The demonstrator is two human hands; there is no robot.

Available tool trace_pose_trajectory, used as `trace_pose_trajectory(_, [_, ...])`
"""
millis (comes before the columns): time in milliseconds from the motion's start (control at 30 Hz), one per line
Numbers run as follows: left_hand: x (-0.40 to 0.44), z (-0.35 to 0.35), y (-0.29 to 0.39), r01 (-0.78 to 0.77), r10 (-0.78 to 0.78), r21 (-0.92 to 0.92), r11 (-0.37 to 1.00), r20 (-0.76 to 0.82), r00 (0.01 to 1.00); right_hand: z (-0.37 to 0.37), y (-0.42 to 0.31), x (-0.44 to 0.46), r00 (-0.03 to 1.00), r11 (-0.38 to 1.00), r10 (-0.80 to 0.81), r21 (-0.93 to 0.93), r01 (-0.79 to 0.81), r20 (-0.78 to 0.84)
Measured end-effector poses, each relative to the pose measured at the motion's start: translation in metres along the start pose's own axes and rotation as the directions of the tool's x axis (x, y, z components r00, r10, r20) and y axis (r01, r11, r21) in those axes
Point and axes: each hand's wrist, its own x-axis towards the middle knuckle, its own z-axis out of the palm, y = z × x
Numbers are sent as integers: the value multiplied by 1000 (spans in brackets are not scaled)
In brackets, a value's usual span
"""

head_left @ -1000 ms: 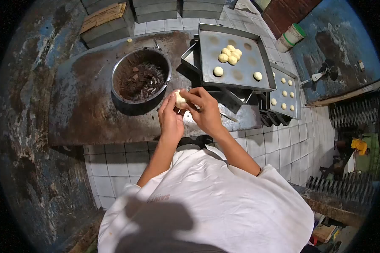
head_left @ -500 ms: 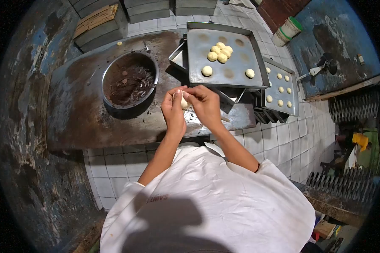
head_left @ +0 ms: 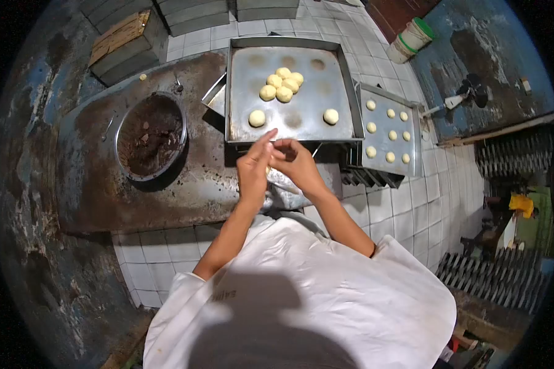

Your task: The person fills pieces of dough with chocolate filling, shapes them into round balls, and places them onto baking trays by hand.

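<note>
My left hand (head_left: pixel 253 175) and my right hand (head_left: pixel 298 169) meet in front of the near edge of a metal baking tray (head_left: pixel 326 132). Between the palms a dough ball (head_left: pixel 268 170) is mostly covered by my fingers, with only a pale sliver showing. Both hands are closed round it, the left one with its fingers pointing up. On the tray, several pale yellow dough balls (head_left: pixel 284 94) lie bunched together. Nearer me, one dough ball (head_left: pixel 256 119) sits at the left and another dough ball (head_left: pixel 330 117) at the right.
To the left, a metal bowl (head_left: pixel 183 147) holds a dark brown crumbly filling (head_left: pixel 144 144) on the worn table (head_left: pixel 98 190). A second tray (head_left: pixel 412 147) at the right carries spaced dough balls. Lidded buckets (head_left: pixel 412 40) stand farther back, below the stained wall.
The view has shifted, so the bowl and trays appear farther left. My hands have turned around the dough ball, which is now more hidden. The balls on the trays keep their arrangement.
</note>
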Motion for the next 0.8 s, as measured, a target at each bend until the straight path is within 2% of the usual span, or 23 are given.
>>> trace_pose_trajectory(33, [1,6,1,-31,25,75,997,83,996,-15,6,6,992,985,-39,-162,59,123])
trace_pose_trajectory(100, [3,18,3,-126,73,204,971,248,966,-41,13,6,914,979,130,98,-180,384])
trace_pose_trajectory(133, [4,22,-6,-153,94,223,963,257,962,-55,9,12,907,978,135,95,-187,400])
trace_pose_trajectory(200, [1,26,-15,-169,107,243,955,248,963,-82,-1,36,675,942,326,-165,-292,662])
trace_pose_trajectory(233, [-3,26,-11,-100,76,150,984,155,985,-91,3,55,668,971,218,-225,-78,712])
trace_pose_trajectory(267, [-7,25,-10,-41,38,46,998,65,997,-100,3,77,694,931,255,-366,13,674])
trace_pose_trajectory(300, [-9,12,-12,-65,64,41,997,23,998,-104,-4,98,723,861,280,-499,103,632])
trace_pose_trajectory(367, [-20,-11,-8,-52,57,28,998,-181,982,-101,-7,131,895,601,58,-731,322,442])
trace_pose_trajectory(400, [-27,-26,-10,-43,55,53,998,-258,964,-110,30,151,865,535,-195,-689,488,461])
trace_pose_trajectory(433, [-37,-39,-12,-29,53,77,997,-333,941,-123,67,157,861,537,-189,-684,494,473])
trace_pose_trajectory(467, [-48,-49,-14,-11,26,39,999,-413,910,-134,100,166,790,423,-248,-671,609,561])
trace_pose_trajectory(533, [-73,-75,-21,1,3,6,1000,-509,861,-133,86,170,661,314,-336,-582,750,671])
trace_pose_trajectory(567, [-86,-89,-32,-1,-4,-8,1000,-563,826,-129,72,178,651,319,-333,-568,759,682])
trace_pose_trajectory(600, [-95,-94,-38,0,-15,-26,1000,-613,790,-121,43,185,778,352,-88,-711,609,623])
trace_pose_trajectory(633, [-98,-91,-38,4,-23,-31,1000,-620,784,-115,30,193,847,326,165,-838,436,505])
trace_pose_trajectory(667, [-99,-87,-38,6,-31,-41,999,-657,753,-108,37,201,870,320,6,-825,466,494])
trace_pose_trajectory(700, [-98,-83,-38,4,-36,-48,999,-691,722,-100,71,214,755,265,-426,-729,631,498])
trace_pose_trajectory(733, [-96,-84,-50,-9,-65,-103,995,-689,722,-85,83,222,734,234,-475,-735,637,485])
trace_pose_trajectory(800, [-92,-77,-52,-22,-37,-80,997,-671,741,-70,96,227,706,202,-525,-737,646,475])
